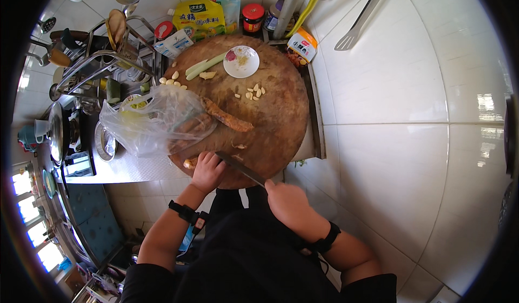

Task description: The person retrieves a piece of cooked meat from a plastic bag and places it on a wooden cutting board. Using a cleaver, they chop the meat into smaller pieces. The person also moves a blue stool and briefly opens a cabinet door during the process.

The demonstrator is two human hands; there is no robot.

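Observation:
My right hand (287, 199) grips the handle of a kitchen knife (245, 170). The blade runs up and left to the fingertips of my left hand (208, 172). Those fingers press a brown piece of food (189, 164), mostly covered by them, onto the round wooden chopping block (279, 132). Farther up the block lies a long reddish-brown piece of food (229, 117), possibly cooked meat. More such pieces show through a clear plastic bag (158, 120) at the left. Small scraps (240, 146) lie beyond the blade.
Sliced garlic (256, 92), whole cloves (169, 81), scallion pieces (207, 66), ginger (207, 75) and a small white plate (248, 69) sit on the block. Seasoning packets (199, 18) and a red-lidded jar (253, 18) stand behind. A metal rack (109, 55) is left; tiled wall (385, 92) bounds the right.

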